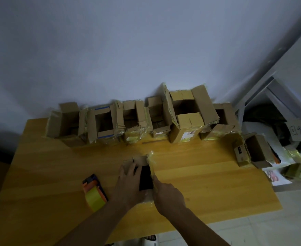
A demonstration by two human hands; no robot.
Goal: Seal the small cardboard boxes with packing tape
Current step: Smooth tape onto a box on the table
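Observation:
A small open cardboard box point(140, 161) lies near the middle of the wooden table point(208, 176), its dark inside showing. My left hand point(128, 183) presses its left flap down with straight fingers. My right hand point(167, 194) holds the box's right flap, which has yellowish tape on it, at the near end. A tape dispenser point(93, 190) with a yellow-green roll and an orange and blue frame lies on the table to the left of my left hand, untouched.
Several open cardboard boxes point(185, 116) stand in a row along the table's far edge against the wall. Another open box point(252, 150) sits at the right edge. A metal shelf point(279, 121) with clutter stands to the right.

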